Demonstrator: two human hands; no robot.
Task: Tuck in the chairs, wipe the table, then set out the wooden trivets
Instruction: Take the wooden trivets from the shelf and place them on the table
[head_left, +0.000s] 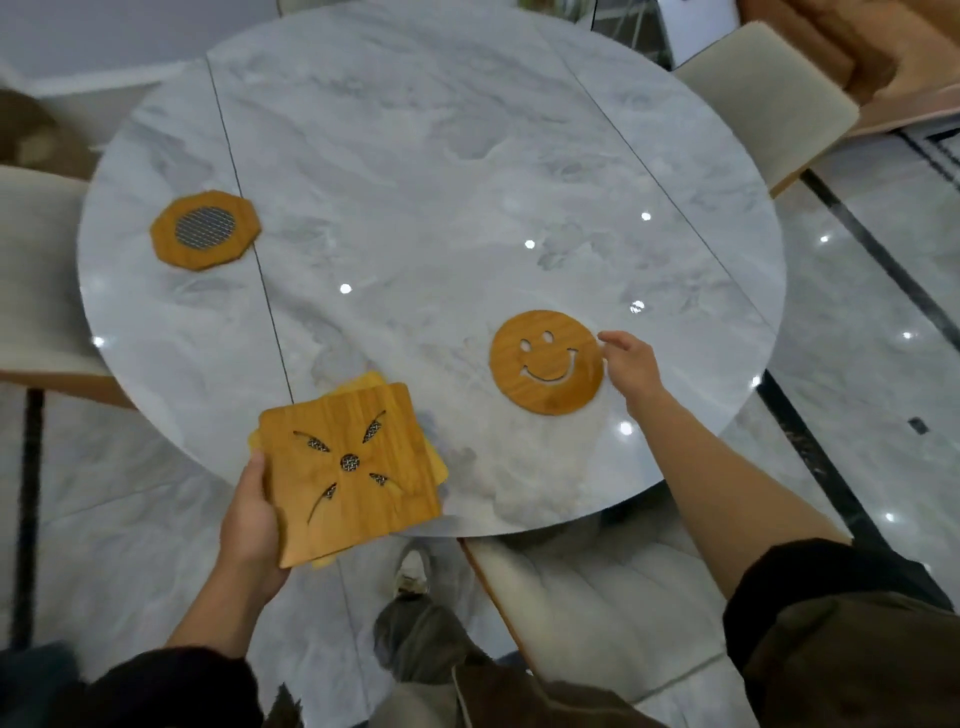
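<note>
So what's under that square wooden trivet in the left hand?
Under the square trivet, held by the left hand, lighter yellow edges stick out. What they are, and how many, is covered.

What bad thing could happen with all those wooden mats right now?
The square trivets in the left hand are fanned out unevenly and hang partly past the edge of the table, so a lower one might slip to the floor. The right hand is at the rim of the smiley trivet; a nudge could slide it on the glossy top.
</note>
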